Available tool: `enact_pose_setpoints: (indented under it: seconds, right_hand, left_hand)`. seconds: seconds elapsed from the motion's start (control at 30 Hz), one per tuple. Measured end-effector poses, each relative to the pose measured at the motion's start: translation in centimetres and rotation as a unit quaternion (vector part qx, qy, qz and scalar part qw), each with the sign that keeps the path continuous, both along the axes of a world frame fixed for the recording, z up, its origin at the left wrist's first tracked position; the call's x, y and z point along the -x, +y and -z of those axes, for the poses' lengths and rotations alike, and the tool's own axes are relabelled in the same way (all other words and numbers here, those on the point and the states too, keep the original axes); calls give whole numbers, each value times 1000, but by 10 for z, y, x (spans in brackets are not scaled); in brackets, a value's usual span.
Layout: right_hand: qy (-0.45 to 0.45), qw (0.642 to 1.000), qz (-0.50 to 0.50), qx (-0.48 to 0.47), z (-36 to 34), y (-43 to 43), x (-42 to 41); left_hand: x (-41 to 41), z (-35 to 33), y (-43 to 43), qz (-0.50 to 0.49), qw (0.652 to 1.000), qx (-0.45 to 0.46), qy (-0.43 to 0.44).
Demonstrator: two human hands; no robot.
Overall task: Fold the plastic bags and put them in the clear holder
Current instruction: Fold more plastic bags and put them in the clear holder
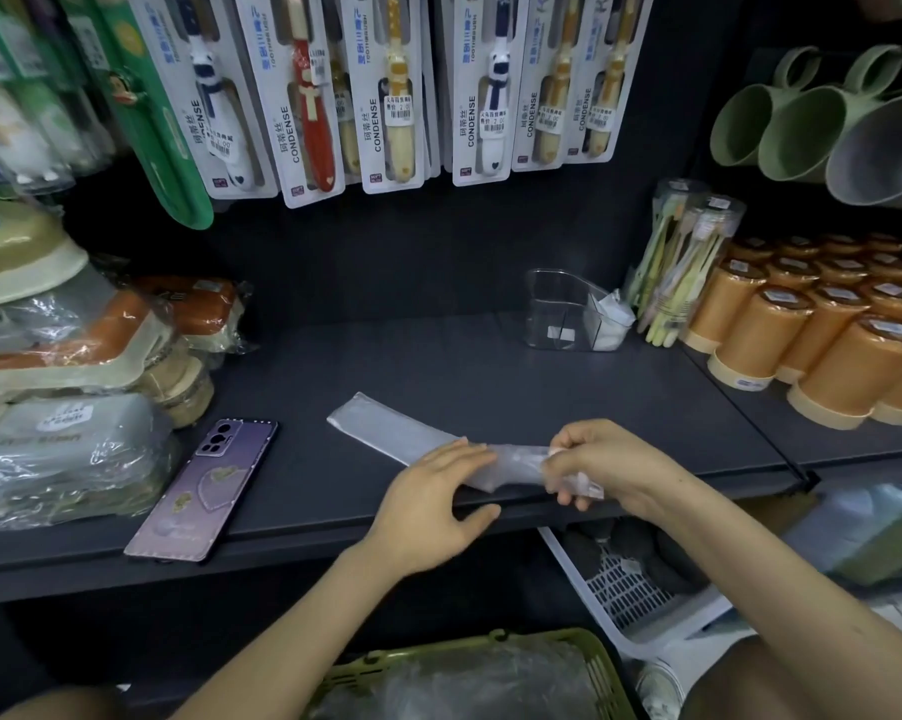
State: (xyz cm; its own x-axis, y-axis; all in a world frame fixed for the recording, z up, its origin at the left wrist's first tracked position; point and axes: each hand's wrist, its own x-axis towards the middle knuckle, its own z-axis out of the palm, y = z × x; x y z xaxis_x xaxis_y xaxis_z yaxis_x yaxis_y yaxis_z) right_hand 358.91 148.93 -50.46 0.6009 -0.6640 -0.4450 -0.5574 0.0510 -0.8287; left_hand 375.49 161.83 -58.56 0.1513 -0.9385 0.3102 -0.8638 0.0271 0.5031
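Flat plastic bag [386, 428] in front of clear holder [558, 314].
Looks limp, slick; your left hand [433, 506] presses flat, right hand [605, 465] pinches its end.

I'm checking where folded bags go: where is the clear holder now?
The clear holder stands at the back right of the dark shelf in the head view, just left of the clear toothbrush tubes.

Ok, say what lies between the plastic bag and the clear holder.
Only bare dark shelf between the plastic bag and the clear holder, seen in the head view.
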Motion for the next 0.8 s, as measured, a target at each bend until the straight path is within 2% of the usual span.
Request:
enact_pose_setpoints:
  seconds: [0.07, 0.17, 0.33, 0.43, 0.57, 0.7, 0.8]
  right_hand:
    - [-32, 997, 35, -54, -6, 2, -3]
    - [-72, 992, 38, -99, -15, 6, -10]
    - [-176, 974, 32, -141, -34, 4, -28]
    - [-214, 966, 82, -120, -32, -3, -44]
    - [-116, 991, 65, -6, -3, 5, -69]
    - [-103, 993, 29, 51, 22, 15, -85]
    - [-113, 993, 24, 34, 31, 14, -91]
  left_hand:
    - [6, 4, 0, -21, 1000, 4, 2]
    - [16, 3, -2, -73, 995, 66, 24]
    - [15, -7, -10, -159, 973, 20, 167]
    - [7, -20, -14, -192, 926, -6, 325]
    - [-11, -34, -20, -188, 850, -31, 491]
    - [-23, -37, -19, -188, 796, -45, 574]
    - [-24, -36, -16, -172, 786, -33, 593]
